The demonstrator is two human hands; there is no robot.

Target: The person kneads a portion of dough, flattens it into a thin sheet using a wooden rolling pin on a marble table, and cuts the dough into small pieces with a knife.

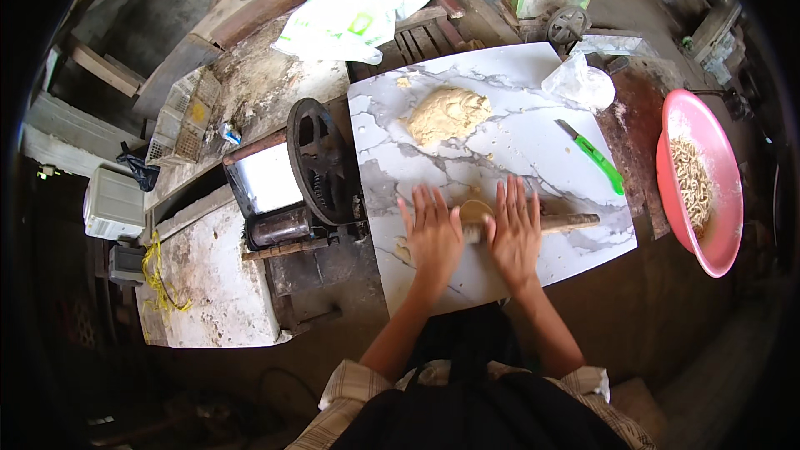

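On the white, grey-veined marble-patterned board (pixel 533 137), the left hand (pixel 436 233) and right hand (pixel 513 232) lie open, palms down, over a brown wooden rolling pin (pixel 573 222) – its end juts rightward. A small, flattened beige dough piece (pixel 476 210) shows between them – a larger, rough beige dough lump (pixel 447 116) sits beyond.

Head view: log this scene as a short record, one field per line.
Surface: marble-patterned board
Left hand: left hand flat, palm down, fingers spread; its contact underneath is hidden
Right hand: right hand flat, palm down, over the wooden rolling pin, whose end juts out to the right
Between hands: small piece of dough
Far side of board: large dough lump
Right side of board: green-handled knife
Beyond board, right: pink basin holding pale strands
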